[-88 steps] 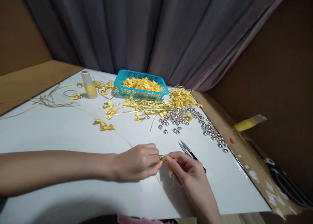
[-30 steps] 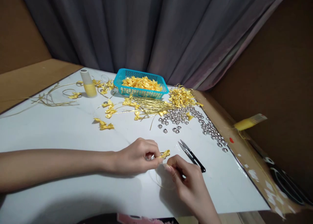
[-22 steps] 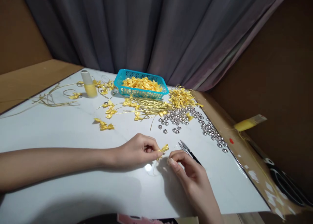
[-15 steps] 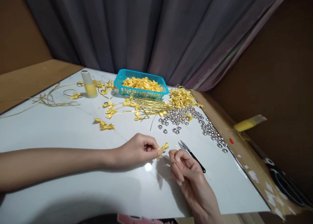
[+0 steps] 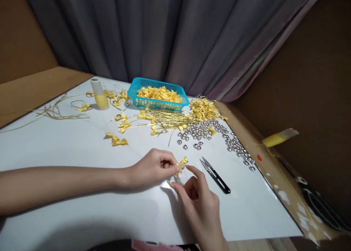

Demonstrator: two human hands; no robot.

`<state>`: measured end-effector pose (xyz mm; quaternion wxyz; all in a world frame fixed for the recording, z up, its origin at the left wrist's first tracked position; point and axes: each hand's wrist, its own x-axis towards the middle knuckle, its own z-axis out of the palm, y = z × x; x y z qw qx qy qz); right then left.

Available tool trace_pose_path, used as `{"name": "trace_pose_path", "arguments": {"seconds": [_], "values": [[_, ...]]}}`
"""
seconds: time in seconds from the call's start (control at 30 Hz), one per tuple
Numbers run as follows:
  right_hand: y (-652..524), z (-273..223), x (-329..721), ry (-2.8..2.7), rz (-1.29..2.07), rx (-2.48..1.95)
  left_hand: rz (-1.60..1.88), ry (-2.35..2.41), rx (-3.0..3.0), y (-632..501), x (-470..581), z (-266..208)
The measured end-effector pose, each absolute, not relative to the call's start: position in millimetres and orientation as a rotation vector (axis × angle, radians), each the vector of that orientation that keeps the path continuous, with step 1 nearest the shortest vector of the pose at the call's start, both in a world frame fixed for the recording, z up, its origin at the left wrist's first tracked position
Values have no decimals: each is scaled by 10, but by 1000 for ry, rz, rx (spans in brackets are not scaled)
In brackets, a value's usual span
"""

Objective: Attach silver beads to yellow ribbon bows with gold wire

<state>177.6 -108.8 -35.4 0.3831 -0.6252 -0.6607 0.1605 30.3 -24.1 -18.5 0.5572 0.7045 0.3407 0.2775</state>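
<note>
My left hand (image 5: 159, 167) pinches a small yellow ribbon bow (image 5: 183, 160) between thumb and forefinger, low over the white table. A silvery bead shows against the bow, partly hidden by the fingertips. My right hand (image 5: 200, 200) is just right of and below it, thumb and forefinger apart, with the forefinger's tip at or close to the bow. A fine thread hangs below the bow near that finger; whether the right hand touches it I cannot tell. Black-handled thread snips (image 5: 216, 176) lie to the right of my hands.
A blue basket (image 5: 131, 92) of yellow bows stands at the back. Gold cords (image 5: 170, 118), loose bows (image 5: 204, 110) and silver beads (image 5: 200, 130) spread before it. A thread spool (image 5: 100, 95) stands left; another spool (image 5: 279, 137) and black scissors (image 5: 320, 203) lie beyond the right edge.
My right hand has moved left and its thumb and forefinger have spread from a pinch on thread. The left hand still holds the bow, turned slightly. The snips are now fully visible.
</note>
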Motion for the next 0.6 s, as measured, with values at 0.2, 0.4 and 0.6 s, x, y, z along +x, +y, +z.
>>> {"name": "trace_pose_path", "arguments": {"seconds": [0.2,0.4,0.6], "values": [[-1086,-369,1752,-1824,148,-1548,643,792,1729,-244,295,-168],[-1093,-358,1751,-1890,263,-1535,571,798,1617,-229,304,-172],[-1076,-358,1777,-1793,541,-1563,554,750,1576,-211,307,-185]]}}
